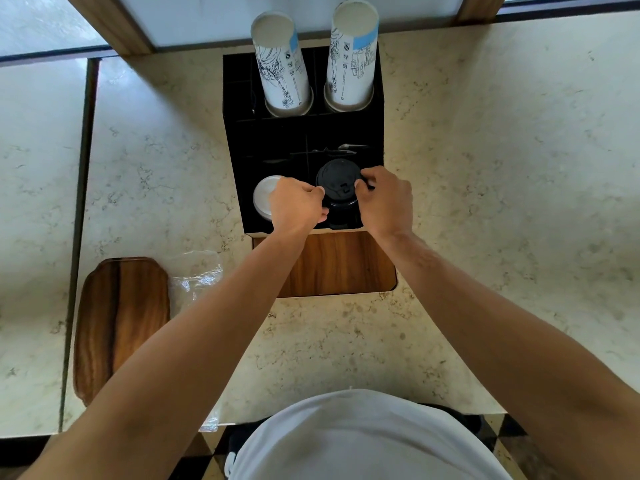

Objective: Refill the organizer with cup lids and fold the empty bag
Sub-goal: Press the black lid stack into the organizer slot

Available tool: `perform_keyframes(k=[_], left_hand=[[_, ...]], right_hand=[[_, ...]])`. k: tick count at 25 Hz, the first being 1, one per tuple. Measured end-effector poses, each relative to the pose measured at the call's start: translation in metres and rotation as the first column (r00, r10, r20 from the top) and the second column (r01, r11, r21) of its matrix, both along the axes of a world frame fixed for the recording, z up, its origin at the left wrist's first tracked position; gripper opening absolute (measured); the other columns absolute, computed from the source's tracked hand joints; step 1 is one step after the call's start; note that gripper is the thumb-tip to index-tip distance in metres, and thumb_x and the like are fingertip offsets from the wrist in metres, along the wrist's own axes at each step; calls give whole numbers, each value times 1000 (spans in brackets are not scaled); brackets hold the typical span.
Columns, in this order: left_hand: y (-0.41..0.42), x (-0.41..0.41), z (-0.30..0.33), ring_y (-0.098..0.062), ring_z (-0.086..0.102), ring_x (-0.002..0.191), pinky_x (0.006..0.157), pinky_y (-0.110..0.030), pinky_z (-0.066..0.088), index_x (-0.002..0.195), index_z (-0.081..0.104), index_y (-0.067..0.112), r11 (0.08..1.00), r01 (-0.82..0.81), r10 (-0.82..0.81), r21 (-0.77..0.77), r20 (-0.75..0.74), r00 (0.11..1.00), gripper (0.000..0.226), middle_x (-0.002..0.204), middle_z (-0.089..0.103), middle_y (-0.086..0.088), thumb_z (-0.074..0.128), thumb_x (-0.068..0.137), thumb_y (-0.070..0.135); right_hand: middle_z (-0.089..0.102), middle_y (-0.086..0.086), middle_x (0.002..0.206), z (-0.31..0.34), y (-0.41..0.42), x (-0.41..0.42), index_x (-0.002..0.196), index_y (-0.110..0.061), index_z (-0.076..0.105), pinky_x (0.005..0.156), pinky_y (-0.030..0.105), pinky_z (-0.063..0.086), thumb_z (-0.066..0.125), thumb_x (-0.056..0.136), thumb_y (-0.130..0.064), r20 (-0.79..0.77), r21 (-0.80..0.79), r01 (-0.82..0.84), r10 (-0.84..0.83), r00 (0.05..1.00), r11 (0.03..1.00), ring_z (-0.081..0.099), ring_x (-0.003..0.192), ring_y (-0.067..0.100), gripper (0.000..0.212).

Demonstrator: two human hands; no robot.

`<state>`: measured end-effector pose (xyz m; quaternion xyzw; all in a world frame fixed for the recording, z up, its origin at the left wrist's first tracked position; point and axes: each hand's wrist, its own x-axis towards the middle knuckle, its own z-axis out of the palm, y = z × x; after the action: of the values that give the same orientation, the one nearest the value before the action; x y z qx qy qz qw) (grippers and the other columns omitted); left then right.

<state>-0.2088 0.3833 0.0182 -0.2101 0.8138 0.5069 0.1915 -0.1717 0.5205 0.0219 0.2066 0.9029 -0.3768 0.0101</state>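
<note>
You clamp left hand (296,202) and right hand (384,199) on stack of black lids (337,183), over organizer's (298,140) front-right compartment. Lids likely light, slippery; hold by sides. Empty bag (195,277), limp, lies near countertop's (502,202) front-left edge.

Marble counter (485,168) bears organizer (277,140), tray (121,320), bag (197,278).
</note>
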Motion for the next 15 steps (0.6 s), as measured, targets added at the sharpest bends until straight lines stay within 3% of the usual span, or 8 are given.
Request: perform_keyframes(k=[3,7,9,12,15], left_hand=[[1,0,-2,-34,77,81,75,-49,65,100,71,-11,1000,8,-8,-10,10,1000,24,93,77,-24,65,95,12],[2,-3,-4,-20,73,90,92,-34,60,116,69,-2,998,4,-16,70,175,984,28,104,74,-11,59,103,22],[1,-3,-7,-17,71,92,94,-31,58,118,69,0,998,15,-26,67,172,985,31,106,73,-9,58,104,25],[-3,1,-9,-18,75,90,90,-36,61,101,73,6,999,29,-30,23,60,998,23,103,77,-11,62,102,27],[-8,8,-7,-20,77,84,85,-42,63,73,66,23,1000,8,-9,-17,-42,999,27,85,77,-5,66,99,30]], right_hand=[[72,11,128,-3,-1,0,136,-10,64,100,33,55,58,104,-24,4,6,-11,11,1000,1000,68,117,25,35],[72,11,128,-4,0,1,137,-9,64,102,35,55,57,104,-24,-10,12,-26,27,1000,1000,69,118,25,36],[72,11,130,-4,1,2,138,-8,63,103,35,55,57,105,-23,-11,20,-41,41,999,999,69,118,25,37],[71,13,130,-3,1,6,142,-8,58,101,32,55,57,104,-23,0,-15,-38,38,999,999,70,117,25,41],[68,15,135,0,1,12,149,-8,49,101,35,56,59,103,-24,25,-84,-14,16,1000,996,70,116,25,49]])
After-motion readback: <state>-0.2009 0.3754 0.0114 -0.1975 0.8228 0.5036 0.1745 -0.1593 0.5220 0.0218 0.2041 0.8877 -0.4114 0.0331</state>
